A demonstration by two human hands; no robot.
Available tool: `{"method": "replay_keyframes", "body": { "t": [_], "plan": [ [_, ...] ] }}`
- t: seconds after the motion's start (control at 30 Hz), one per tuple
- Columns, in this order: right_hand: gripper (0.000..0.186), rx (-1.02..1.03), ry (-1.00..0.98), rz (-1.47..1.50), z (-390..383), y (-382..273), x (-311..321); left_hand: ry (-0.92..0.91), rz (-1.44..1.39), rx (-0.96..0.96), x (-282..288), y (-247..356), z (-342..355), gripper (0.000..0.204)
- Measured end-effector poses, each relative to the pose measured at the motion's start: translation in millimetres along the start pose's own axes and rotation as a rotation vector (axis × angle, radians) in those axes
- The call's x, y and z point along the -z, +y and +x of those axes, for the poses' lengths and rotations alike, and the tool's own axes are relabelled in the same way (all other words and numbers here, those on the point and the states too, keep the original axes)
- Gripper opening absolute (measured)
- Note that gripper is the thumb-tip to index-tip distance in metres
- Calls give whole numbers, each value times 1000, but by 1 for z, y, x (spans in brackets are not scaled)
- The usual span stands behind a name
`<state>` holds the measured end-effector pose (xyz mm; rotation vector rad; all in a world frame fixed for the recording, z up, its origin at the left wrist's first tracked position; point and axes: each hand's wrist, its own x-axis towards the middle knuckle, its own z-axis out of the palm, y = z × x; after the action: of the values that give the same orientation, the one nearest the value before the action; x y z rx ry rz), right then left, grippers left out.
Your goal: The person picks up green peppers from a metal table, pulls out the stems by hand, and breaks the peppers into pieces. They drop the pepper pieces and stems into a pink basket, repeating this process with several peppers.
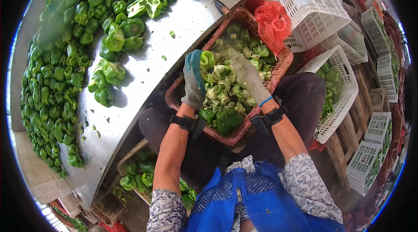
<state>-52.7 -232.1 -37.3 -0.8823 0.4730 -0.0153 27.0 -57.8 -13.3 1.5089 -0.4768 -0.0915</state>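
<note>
My left hand [193, 79], in a grey and teal glove, is closed around a green bell pepper [207, 59] above a red plastic crate [285, 64]. My right hand [246, 74], in a greyish glove, hangs over the same crate with its fingers drawn together. Its fingertips are blurred, and what they hold, if anything, cannot be made out. Pale pepper cores and green scraps [220, 86] fill the crate's middle between my hands. Whole dark green peppers [229, 121] lie at its near end, by my knees.
Left of me, a metal table [174, 36] carries a big heap of green peppers [56, 75]. A knife [221, 6] lies at its edge. Red netting [273, 23] drapes the crate's far corner. White crates [300, 1] stand at right, and a pepper-filled crate [348, 77] sits beside my knee.
</note>
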Motion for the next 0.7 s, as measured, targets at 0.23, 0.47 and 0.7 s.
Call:
{"method": "replay_keyframes", "body": {
  "t": [0.23,0.47,0.7],
  "plan": [
    [67,-10,72,469,24,46,-7,-294,587,-213,-36,37,-23,52],
    [77,-44,332,283,4,3,-24,111,498,-317,-20,36,-9,46],
    [67,88,-44,125,-17,-4,-75,-43,-814,344,1,64,6,37]
  ]
}}
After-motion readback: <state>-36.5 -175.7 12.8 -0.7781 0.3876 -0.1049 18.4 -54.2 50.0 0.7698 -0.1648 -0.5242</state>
